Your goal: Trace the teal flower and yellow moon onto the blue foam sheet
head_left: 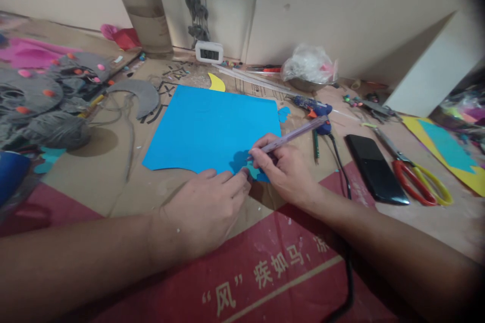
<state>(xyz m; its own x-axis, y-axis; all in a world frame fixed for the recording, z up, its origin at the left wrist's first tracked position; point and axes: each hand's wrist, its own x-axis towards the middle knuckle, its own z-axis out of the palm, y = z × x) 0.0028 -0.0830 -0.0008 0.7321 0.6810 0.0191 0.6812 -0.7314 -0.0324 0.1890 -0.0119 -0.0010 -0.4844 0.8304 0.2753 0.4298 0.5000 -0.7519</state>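
Apparently an outline is being traced: the right hand (286,166) pinches a slim translucent pen (295,135), its tip at a small teal cutout (253,169) on the near edge of the smooth blue sheet (212,128). The left hand (206,207) lies flattened, fingers extended toward the cutout, grasping nothing visible. The next stroke calls for a still cutout. Leftward lies a matte gray crescent (150,97).

Bare left hand (206,207), palm down, fingers loosely spread; bare right hand (288,169), thumb and fingers pinched; two bare forearms (94,257), converging inward.
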